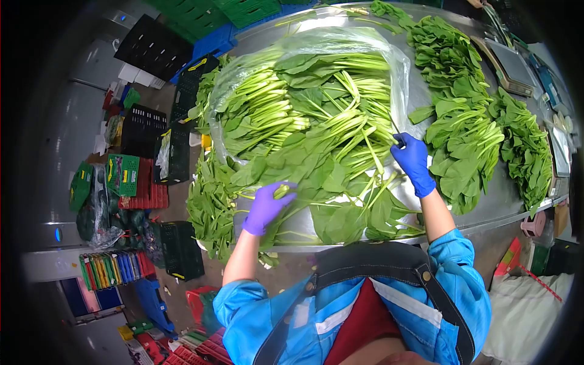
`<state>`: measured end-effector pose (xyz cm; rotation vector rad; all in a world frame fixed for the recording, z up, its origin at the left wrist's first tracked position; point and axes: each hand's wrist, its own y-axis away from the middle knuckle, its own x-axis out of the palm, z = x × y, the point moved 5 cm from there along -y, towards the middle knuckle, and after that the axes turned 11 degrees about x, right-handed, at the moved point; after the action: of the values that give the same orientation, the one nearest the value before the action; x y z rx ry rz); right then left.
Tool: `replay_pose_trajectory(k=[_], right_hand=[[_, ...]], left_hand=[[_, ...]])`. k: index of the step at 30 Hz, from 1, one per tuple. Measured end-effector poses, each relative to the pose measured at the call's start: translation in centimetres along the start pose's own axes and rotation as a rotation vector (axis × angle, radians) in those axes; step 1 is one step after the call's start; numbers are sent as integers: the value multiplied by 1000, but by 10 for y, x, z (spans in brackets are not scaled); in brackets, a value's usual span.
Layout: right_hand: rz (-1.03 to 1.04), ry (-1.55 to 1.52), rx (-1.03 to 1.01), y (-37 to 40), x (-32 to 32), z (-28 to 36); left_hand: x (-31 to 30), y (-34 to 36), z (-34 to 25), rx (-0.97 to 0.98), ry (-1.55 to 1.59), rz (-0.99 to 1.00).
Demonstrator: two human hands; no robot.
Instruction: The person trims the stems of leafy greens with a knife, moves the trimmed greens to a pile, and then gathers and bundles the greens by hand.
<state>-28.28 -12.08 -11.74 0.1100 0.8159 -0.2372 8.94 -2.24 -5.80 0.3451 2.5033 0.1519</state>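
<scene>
My left hand (266, 208), in a purple glove and slightly blurred, is closed round a leafy green stalk (281, 191) near the table's front edge. My right hand (413, 163), gloved in blue-purple, is closed at the right side of the heap. A thin dark blade, seemingly a small knife (395, 126), sticks up from its fingers; the handle is hidden in the hand. Between and beyond both hands lies a large heap of leafy greens (267, 100) with pale stems, resting on a clear plastic bag (398, 67). Loose leaves (337, 219) lie closest to me.
More bunches of greens (465, 140) are lined up along the right of the metal table (292, 238). Scales (508, 64) stand at the far right. Leaves (210, 210) pile up at the left edge, beside black crates (185, 91). Green crates (243, 11) are stacked behind.
</scene>
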Motion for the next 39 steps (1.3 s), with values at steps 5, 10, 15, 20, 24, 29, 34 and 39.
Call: replay_pose_trajectory(k=[5, 10, 15, 20, 24, 29, 34, 39], right_hand=[[81, -77, -10, -11, 5, -10], [113, -37, -22, -4, 20, -40], [129, -127, -50, 10, 12, -30], [172, -231, -30, 21, 5, -10], [302, -268, -79, 44, -3, 27], [308, -249, -352, 77, -2, 80], [424, 47, -234, 86, 22, 40], [636, -152, -123, 100, -5, 51]], left_hand=[[25, -57, -44, 282, -201, -278], [68, -138, -71, 690, -367, -383], [134, -191, -72, 652, -824, -125], [122, -178, -76, 733, -733, -251], [82, -113, -109, 735, -255, -211], [69, -58, -119, 680, -199, -140], [46, -17, -124, 527, 72, -50], [56, -18, -101, 147, 265, 205]])
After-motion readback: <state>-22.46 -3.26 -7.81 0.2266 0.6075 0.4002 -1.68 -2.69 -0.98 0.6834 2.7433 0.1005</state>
